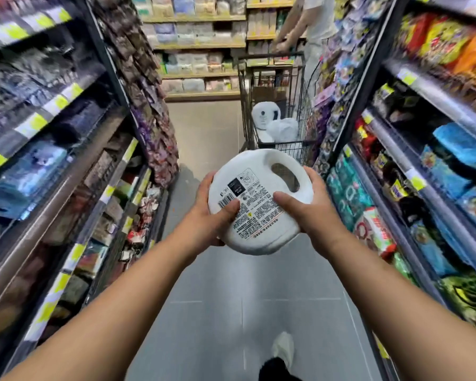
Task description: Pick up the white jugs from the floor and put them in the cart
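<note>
You hold one white jug [259, 199] between both hands, raised above the grey aisle floor [217, 312] at the middle of the view. Your left hand [212, 207] grips its left edge, with the thumb laid across the printed label near the barcode and the other fingers curled out of sight behind the jug. Your right hand [311, 204] grips the right edge, with its thumb pressed on the label and its fingers wrapped around the side just below the handle opening. The jug is tipped so that its flat labelled face looks up at you, with the moulded handle at the far right and the rounded base nearest to you.

The wire shopping cart [304, 111] stands farther down the aisle, beyond the jug and a little to the right. Inside it lie two more white jugs: one jug [264, 116] on the left with a dark round mark on its face, and another jug [285, 130] just beside it on the right, touching it. Another person [313, 20] in a pale shirt stands at the far end of the cart with a hand [280, 46] on its handle bar.

Blurred shelves of packaged goods [52, 105] line the left side and brighter snack packets [423, 119] fill the right side. A pale shoe [283, 347] shows on the floor at the near edge
</note>
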### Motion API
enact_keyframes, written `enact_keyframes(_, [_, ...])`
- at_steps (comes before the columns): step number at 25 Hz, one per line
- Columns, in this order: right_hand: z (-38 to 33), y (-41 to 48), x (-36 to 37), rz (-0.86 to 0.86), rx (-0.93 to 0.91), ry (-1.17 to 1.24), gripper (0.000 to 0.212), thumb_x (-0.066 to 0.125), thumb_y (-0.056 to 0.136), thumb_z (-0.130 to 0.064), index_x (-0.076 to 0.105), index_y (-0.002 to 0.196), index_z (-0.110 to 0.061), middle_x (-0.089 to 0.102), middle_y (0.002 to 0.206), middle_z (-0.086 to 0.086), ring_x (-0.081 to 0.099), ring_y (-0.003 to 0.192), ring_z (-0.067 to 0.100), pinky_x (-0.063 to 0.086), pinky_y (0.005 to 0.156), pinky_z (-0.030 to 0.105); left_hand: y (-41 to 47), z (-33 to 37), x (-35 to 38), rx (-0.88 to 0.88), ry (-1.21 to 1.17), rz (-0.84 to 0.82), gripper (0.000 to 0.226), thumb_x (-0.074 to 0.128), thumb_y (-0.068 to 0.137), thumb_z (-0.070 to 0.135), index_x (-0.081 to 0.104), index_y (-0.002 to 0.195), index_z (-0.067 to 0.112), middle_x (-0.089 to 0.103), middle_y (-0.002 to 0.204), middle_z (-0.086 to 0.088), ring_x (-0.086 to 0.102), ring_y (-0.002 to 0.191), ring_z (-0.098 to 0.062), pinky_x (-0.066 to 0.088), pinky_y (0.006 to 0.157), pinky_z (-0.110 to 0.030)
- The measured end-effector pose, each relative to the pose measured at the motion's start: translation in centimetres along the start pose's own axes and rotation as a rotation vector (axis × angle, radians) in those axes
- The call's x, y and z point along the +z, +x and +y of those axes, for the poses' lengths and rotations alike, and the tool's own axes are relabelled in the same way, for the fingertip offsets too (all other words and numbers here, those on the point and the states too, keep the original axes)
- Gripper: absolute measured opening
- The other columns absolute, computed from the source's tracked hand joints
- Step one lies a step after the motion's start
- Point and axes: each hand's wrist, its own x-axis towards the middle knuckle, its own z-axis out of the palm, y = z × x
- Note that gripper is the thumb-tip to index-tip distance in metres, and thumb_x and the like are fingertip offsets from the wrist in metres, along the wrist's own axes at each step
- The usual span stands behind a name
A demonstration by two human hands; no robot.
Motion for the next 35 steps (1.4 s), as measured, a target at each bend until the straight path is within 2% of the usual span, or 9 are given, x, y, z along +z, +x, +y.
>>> enact_keyframes(3, [-0.3, 9.6, -1.8, -0.011, 0.024, -0.007, 0.081, 0.085, 0.059, -0.034, 0.046, 0.131, -0.029, 0.065, 0.121, 0.000, 0.064, 0.111, 0.017, 0.052, 0.097, 0.046, 9.3, 2.1, 1.1, -0.026, -0.019, 0.007, 0.052, 0.062, 0.096, 0.027, 0.033, 0.123, 0.061, 0.067, 0.107, 0.023, 0.069, 0.091, -0.004, 0.063, 0.070, -0.045])
enact_keyframes(6, [-0.7, 18.0, -2.9, -0.028, 0.040, -0.023, 0.068, 0.082, 0.063, -0.033, 0.050, 0.123, -0.036, 0.067, 0.118, -0.005, 0.065, 0.108, 0.013, 0.053, 0.096, 0.041, 17.3, 3.5, 1.6, -0.058, -0.041, 0.031, 0.056, 0.063, 0.095, 0.027, 0.034, 0.135, 0.054, 0.066, 0.117, 0.016, 0.069, 0.095, -0.008, 0.062, 0.065, -0.041])
enact_keyframes(11, [0.3, 32.4, -2.7, 0.015, 0.074, -0.011, 0.062, 0.076, 0.065, -0.032, 0.046, 0.120, -0.034, 0.064, 0.113, -0.005, 0.064, 0.093, 0.008, 0.054, 0.069, 0.023, 32.8, 4.6, 0.5, -0.123, -0.024, 0.005, 0.054, 0.064, 0.094, 0.033, 0.034, 0.132, 0.057, 0.065, 0.118, 0.017, 0.068, 0.098, -0.011, 0.062, 0.067, -0.042])
enact_keyframes(15, [2.1, 44.0, -2.5, 0.099, 0.100, -0.010, 0.062, 0.079, 0.069, -0.027, 0.046, 0.120, -0.033, 0.064, 0.110, -0.005, 0.064, 0.093, 0.009, 0.055, 0.076, 0.030, 46.0, 5.4, -1.2, -0.134, 0.052, -0.050, 0.047, 0.065, 0.094, 0.034, 0.039, 0.119, 0.064, 0.069, 0.107, 0.020, 0.070, 0.097, -0.013, 0.062, 0.072, -0.050])
enact_keyframes(21, [4.2, 59.0, -4.0, 0.221, 0.177, 0.021, 0.086, 0.080, 0.066, -0.038, 0.039, 0.141, -0.027, 0.060, 0.128, -0.001, 0.061, 0.114, 0.018, 0.053, 0.093, 0.041, 63.7, 8.7, -1.5, -0.153, 0.145, -0.188, 0.061, 0.067, 0.093, 0.034, 0.031, 0.139, 0.053, 0.066, 0.119, 0.008, 0.070, 0.103, -0.019, 0.062, 0.071, -0.051])
enact_keyframes(25, [5.7, 67.9, -7.0, 0.202, 0.238, 0.021, 0.080, 0.085, 0.068, -0.031, 0.041, 0.135, -0.036, 0.062, 0.120, -0.005, 0.063, 0.106, 0.017, 0.056, 0.083, 0.037, 74.3, 9.0, 0.2, -0.180, 0.183, -0.228, 0.061, 0.069, 0.091, 0.035, 0.032, 0.137, 0.056, 0.067, 0.119, 0.008, 0.070, 0.103, -0.021, 0.061, 0.071, -0.055])
enact_keyframes(28, [7.5, 75.0, -9.7, 0.157, 0.281, 0.037, 0.066, 0.078, 0.079, -0.015, 0.040, 0.127, -0.040, 0.060, 0.110, -0.012, 0.062, 0.096, 0.010, 0.055, 0.065, 0.022, 81.4, 8.4, 2.3, -0.243, 0.144, -0.182, 0.069, 0.069, 0.091, 0.032, 0.029, 0.144, 0.051, 0.065, 0.123, 0.005, 0.070, 0.102, -0.021, 0.062, 0.064, -0.049])
enact_keyframes(31, [9.1, 80.5, -12.0, 0.146, 0.335, 0.043, 0.069, 0.077, 0.079, -0.014, 0.037, 0.128, -0.043, 0.057, 0.112, -0.015, 0.058, 0.100, 0.008, 0.052, 0.072, 0.027, 87.4, 7.4, 4.1, -0.308, 0.136, -0.161, 0.069, 0.070, 0.090, 0.034, 0.030, 0.144, 0.049, 0.068, 0.121, 0.002, 0.072, 0.099, -0.023, 0.061, 0.070, -0.054])
enact_keyframes(35, [12.1, 87.4, -14.6, 0.093, 0.440, 0.051, 0.080, 0.088, 0.063, -0.031, 0.045, 0.130, -0.043, 0.062, 0.123, -0.004, 0.062, 0.109, 0.020, 0.057, 0.083, 0.042, 95.5, 5.7, 6.4, -0.405, 0.134, -0.136, 0.075, 0.074, 0.087, 0.036, 0.030, 0.148, 0.044, 0.060, 0.133, -0.005, 0.069, 0.103, -0.025, 0.061, 0.057, -0.038])
